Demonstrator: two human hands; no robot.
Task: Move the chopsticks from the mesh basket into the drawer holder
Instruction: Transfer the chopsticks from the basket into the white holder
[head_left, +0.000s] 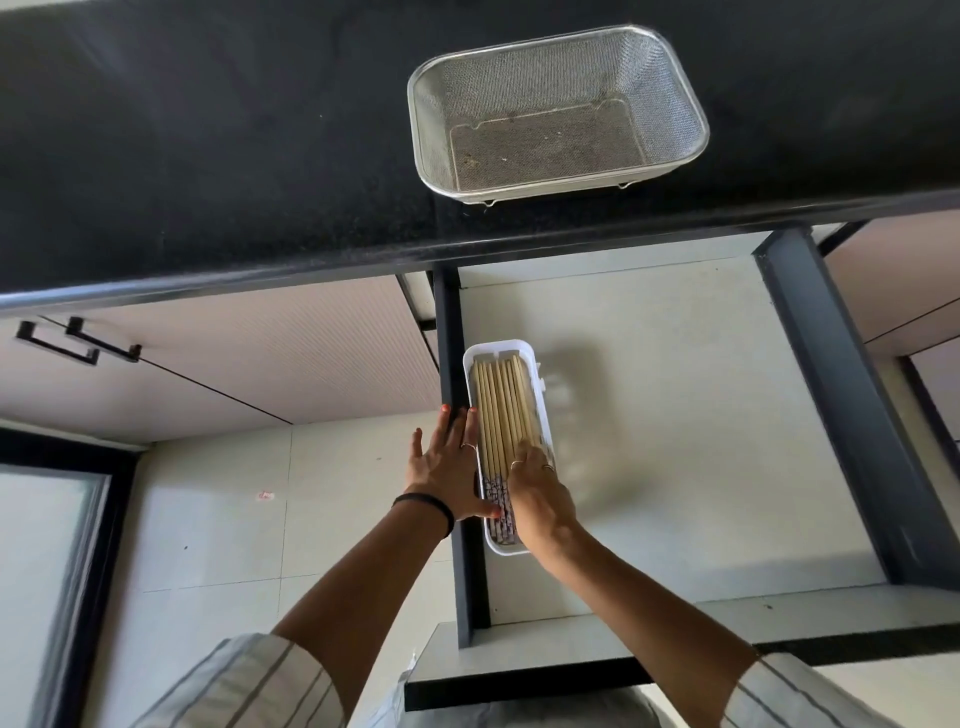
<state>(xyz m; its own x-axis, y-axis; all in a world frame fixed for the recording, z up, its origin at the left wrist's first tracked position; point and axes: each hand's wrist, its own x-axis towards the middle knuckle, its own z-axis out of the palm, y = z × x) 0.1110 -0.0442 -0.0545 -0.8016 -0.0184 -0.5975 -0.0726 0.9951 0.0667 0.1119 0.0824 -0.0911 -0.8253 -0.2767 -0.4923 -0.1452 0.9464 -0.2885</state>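
Observation:
Several wooden chopsticks (500, 410) with patterned ends lie side by side in a long white holder (501, 349) at the left side of the open drawer (675, 415). My left hand (447, 467) lies flat with straight fingers against the holder's left wall and the drawer's dark side rail. My right hand (535, 488) rests on top of the chopsticks, fingers lying over them near their patterned ends. The steel mesh basket (558, 111) stands on the black counter with nothing in it.
The black countertop (208, 156) overhangs the drawer's back. Dark drawer rails (841, 395) run along both sides. Closed cabinet fronts with black handles (78, 340) are at the left, above a pale tiled floor (218, 509).

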